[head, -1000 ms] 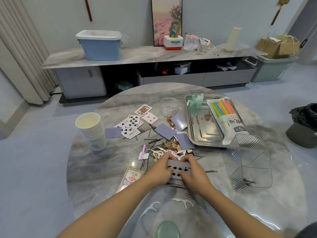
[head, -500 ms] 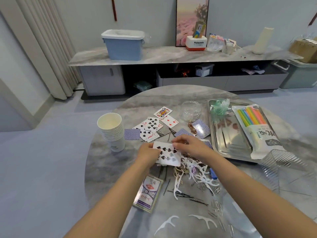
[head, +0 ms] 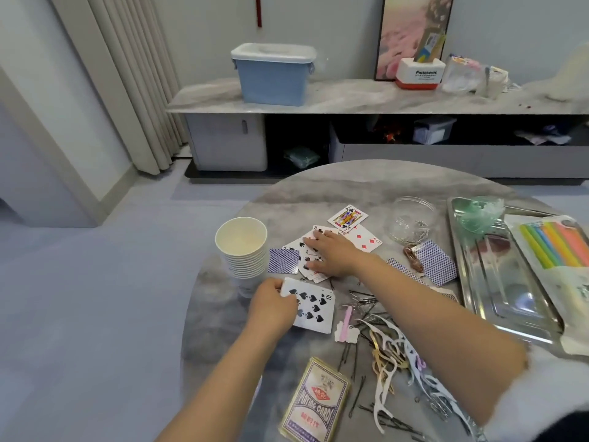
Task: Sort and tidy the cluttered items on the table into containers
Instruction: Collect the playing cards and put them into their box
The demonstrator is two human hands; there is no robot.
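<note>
The ten of spades [head: 310, 306] is now held by the left hand [head: 274, 303] alone; the right hand [head: 331, 253] has been moved onto the face-up cards [head: 307, 255], fingers flat, so gathering continues.

Left hand [head: 275, 303] grips ten of spades [head: 310, 306]; right hand [head: 331, 253] flat on face-up cards [head: 307, 255] at 12 o'clock.

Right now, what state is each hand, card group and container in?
Left hand: grips the ten of spades stack.
Right hand: flat on face-up cards.
Card box: lying flat.
Paper cups: stacked, upright.
Glass jar: open, upright.
Blue bin: lid on.
</note>
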